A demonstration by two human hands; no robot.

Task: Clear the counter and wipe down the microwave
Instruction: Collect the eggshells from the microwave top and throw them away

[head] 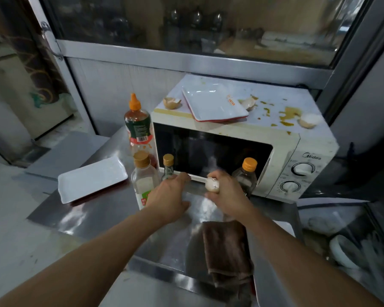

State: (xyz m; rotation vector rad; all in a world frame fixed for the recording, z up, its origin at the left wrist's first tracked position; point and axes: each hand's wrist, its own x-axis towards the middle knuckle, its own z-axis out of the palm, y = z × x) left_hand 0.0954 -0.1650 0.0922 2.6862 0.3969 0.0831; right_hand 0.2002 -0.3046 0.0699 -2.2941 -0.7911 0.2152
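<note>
Right grip [225,191] round one eggshell [212,185]

1. One view only, head-worn, wide-angle, looking forward and down along both forearms.
2. Faces the microwave [242,138] against the back wall; window above it.
3. Close range: table [93,209] fills the lower frame, edges bowed.
</note>
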